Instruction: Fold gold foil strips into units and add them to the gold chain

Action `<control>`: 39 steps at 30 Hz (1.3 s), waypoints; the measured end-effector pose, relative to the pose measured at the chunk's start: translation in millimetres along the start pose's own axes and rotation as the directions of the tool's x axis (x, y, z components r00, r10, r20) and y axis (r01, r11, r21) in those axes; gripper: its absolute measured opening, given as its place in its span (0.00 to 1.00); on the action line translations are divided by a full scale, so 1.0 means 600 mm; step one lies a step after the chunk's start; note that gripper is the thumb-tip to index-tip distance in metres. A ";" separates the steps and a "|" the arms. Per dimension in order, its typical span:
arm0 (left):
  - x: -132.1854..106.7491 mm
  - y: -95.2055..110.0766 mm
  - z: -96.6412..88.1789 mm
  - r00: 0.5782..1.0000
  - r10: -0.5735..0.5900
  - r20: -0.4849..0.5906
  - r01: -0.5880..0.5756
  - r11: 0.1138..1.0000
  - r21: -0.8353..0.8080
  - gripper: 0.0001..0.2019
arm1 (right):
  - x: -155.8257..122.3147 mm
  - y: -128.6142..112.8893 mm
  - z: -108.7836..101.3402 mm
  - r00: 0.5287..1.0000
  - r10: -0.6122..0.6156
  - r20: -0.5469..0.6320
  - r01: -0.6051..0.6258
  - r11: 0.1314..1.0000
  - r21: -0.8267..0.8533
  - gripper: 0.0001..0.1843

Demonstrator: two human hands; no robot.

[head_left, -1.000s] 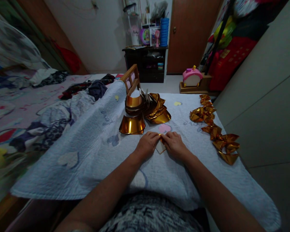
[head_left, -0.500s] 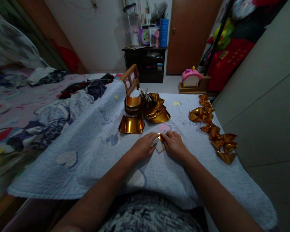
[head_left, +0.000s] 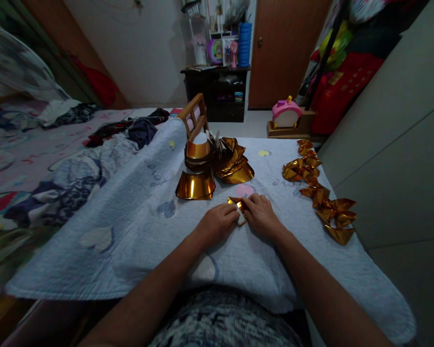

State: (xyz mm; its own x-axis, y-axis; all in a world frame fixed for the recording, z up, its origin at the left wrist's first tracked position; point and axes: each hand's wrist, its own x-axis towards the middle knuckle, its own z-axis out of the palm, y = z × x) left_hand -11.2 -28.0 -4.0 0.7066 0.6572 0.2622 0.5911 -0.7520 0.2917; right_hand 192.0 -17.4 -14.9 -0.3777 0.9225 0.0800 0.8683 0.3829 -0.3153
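A small sheet of gold foil paper (head_left: 241, 219), partly folded with its pale back showing, lies on the bedcover between my hands. My left hand (head_left: 220, 222) grips its left side, fingers curled over it. Along the other edge, my right hand (head_left: 261, 215) pinches the paper with thumb and fingers. Beyond my hands stand curved stacks of gold foil sheets (head_left: 195, 185), with another fanned pile (head_left: 235, 161) behind. Off to the right, several folded gold foil ingots (head_left: 338, 214) lie in an uneven row.
The pale blue quilted cover (head_left: 137, 246) spreads under everything. A wooden rail (head_left: 195, 115) rises at its far left corner. Clothes (head_left: 75, 168) lie heaped on a pink bed at left. A pale cabinet (head_left: 390, 168) borders the right side; a pink toy (head_left: 286, 114) stands beyond.
My left fingers have shifted over the paper, covering more of its pale back. More gold now shows at the paper's top. The right hand has barely moved.
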 end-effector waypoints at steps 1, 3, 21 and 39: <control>-0.001 0.000 0.002 1.000 0.006 -0.014 -0.006 1.000 0.000 0.07 | 0.000 0.000 0.000 1.000 -0.001 -0.004 0.001 1.000 0.003 0.20; -0.004 0.000 0.005 0.999 0.015 -0.039 -0.016 1.000 -0.005 0.07 | 0.000 0.001 0.001 1.000 -0.004 -0.013 0.004 1.000 0.010 0.21; 0.004 -0.013 0.025 0.988 0.010 -0.154 -0.019 0.998 -0.059 0.08 | -0.005 0.015 0.004 0.970 -0.228 -0.086 0.244 0.926 0.290 0.22; 0.002 -0.013 0.020 0.989 -0.045 -0.143 0.019 0.983 -0.184 0.06 | -0.013 0.012 -0.007 0.965 -0.259 -0.041 0.260 0.926 0.273 0.31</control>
State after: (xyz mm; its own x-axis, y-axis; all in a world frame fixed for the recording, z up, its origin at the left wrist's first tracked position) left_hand -10.3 -22.1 -17.2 0.6164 0.6912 0.3773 0.5227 -0.7175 0.4604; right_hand 202.3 -21.8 -13.9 -0.5766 0.7929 0.1973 0.6181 0.5812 -0.5294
